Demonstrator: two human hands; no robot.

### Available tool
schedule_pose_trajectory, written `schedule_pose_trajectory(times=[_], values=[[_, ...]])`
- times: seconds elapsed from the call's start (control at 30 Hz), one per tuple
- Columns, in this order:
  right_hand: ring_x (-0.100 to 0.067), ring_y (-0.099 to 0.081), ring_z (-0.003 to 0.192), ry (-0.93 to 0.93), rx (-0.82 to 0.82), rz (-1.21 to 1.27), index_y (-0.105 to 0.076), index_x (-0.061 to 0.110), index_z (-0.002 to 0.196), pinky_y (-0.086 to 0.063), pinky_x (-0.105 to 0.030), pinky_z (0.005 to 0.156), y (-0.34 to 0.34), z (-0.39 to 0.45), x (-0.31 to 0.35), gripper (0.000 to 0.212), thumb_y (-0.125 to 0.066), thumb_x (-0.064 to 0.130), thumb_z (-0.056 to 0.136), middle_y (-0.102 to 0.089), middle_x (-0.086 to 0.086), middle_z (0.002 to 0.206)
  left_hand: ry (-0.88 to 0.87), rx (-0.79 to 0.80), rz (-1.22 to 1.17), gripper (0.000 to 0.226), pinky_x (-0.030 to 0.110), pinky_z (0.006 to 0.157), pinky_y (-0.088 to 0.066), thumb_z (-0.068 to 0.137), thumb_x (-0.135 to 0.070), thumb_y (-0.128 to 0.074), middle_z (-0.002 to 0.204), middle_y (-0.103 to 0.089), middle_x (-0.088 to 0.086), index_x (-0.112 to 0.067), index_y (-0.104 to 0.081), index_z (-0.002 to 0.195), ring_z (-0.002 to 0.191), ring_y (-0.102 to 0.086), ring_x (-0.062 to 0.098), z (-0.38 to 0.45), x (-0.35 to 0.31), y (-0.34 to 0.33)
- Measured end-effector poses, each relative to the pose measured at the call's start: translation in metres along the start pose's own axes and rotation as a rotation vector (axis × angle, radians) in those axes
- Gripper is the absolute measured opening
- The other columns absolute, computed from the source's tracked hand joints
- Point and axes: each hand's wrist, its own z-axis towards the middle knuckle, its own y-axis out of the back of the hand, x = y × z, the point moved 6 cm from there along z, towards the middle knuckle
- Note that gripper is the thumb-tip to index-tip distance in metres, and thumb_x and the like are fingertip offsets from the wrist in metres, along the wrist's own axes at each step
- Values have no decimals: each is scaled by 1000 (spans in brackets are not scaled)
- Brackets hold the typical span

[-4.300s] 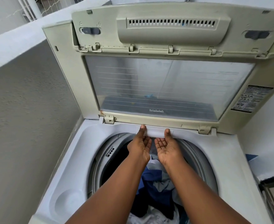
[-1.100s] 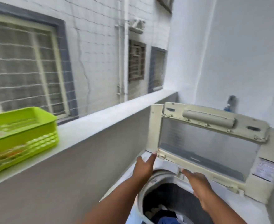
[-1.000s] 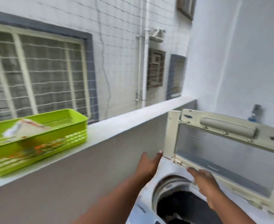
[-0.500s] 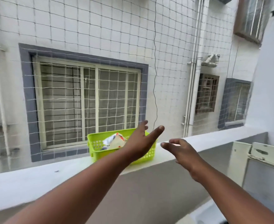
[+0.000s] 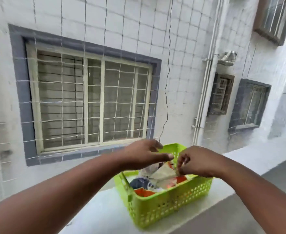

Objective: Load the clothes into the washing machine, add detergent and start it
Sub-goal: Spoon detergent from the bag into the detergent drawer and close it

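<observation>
Pinching the top corner of a pale packet (image 5: pixel 164 172) between thumb and curled fingers, right hand (image 5: pixel 200 163) closed on it, likely to lift it clear of the rest without tipping anything. Spread open and holding nothing, left hand (image 5: pixel 143 155), hovering over the far left part of the green basket (image 5: pixel 166 205), probably ready to steady the packet or take its other corner. Judged to be the detergent for the wash, that packet, standing tilted among other sachets in orange, white and dark blue; cannot be confirmed, since no brand, label or lettering comes out legible through the blur. Set on the white ledge (image 5: pixel 105 215) at arm's reach, the basket, presumably kept there so that supplies stay handy and off the floor. Out of view altogether: washing machine and clothes, so nothing to say of their state. Beyond the ledge, white netting (image 5: pixel 95 102) stretched across the opening, most likely as a guard. Farther off, a grey-framed window (image 5: pixel 88 102) in a tiled wall, a drainpipe (image 5: pixel 204 92) running down beside it, and smaller windows at the right. No readable writing anywhere.
</observation>
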Motion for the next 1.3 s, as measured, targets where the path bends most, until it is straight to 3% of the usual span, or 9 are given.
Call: schedule_pose_trajectory(times=[0.17,0.3,0.47,0.57,0.67,0.77,0.9,1.1,1.3], values=[[-8,-54,59,-31,113,-202,-69,25,84,-33,-16,43,-6,6,-3,15,-74,34,73,-68,1,79,-80,92,45,49,32,70,-55,82,-65,-56,84,-72,-1,-20,-70,93,80,-68,17,5,2,-1],[-7,-53,50,-9,50,-37,-65,22,70,-39,-22,49,-4,12,-3,24,-79,41,66,-61,4,60,-148,36,187,48,26,59,-45,93,-56,-44,81,-70,4,-14,-69,93,71,-63,16,6,4,-3],[-12,-57,53,50,4,310,-68,19,71,-47,-29,58,-14,11,6,18,-81,32,68,-64,0,59,-111,-28,164,45,29,63,-44,95,-52,-40,79,-66,1,-15,-65,86,73,-60,15,12,9,-1],[-1,-60,54,87,-41,414,-72,24,71,-49,-22,59,-18,10,11,10,-78,31,73,-68,10,63,-81,-65,154,43,32,66,-44,95,-50,-40,78,-65,1,-16,-64,85,74,-60,16,13,13,0],[2,-56,51,122,-149,363,-71,27,71,-40,-13,50,-9,9,9,11,-73,35,78,-66,13,60,-53,-96,160,39,32,63,-43,95,-49,-39,70,-60,-2,-20,-56,76,67,-55,14,12,16,1],[-2,-58,68,177,-200,192,-69,32,77,-41,-16,62,-3,3,8,10,-64,37,85,-67,12,67,-22,-143,130,37,30,58,-39,95,-47,-42,58,-53,-9,-25,-50,67,55,-46,6,13,22,4],[0,-58,62,163,-48,87,-65,32,72,-39,-12,55,-14,8,4,18,-58,31,88,-63,17,61,2,-175,115,36,24,56,-36,96,-46,-43,59,-52,-10,-26,-53,68,56,-46,3,14,28,6],[-13,-49,37,-38,314,537,-67,7,73,-46,-21,44,-32,33,0,18,-62,7,89,-59,-3,49,-27,-177,162,34,32,64,-41,98,-42,-42,68,-58,-6,-22,-55,74,65,-54,11,13,25,5],[-13,-50,37,-142,428,653,-64,1,80,-53,-24,44,-39,34,5,11,-59,1,89,-59,-6,49,-36,-202,164,36,34,65,-43,97,-41,-44,71,-61,0,-14,-63,83,69,-55,19,13,27,6]])
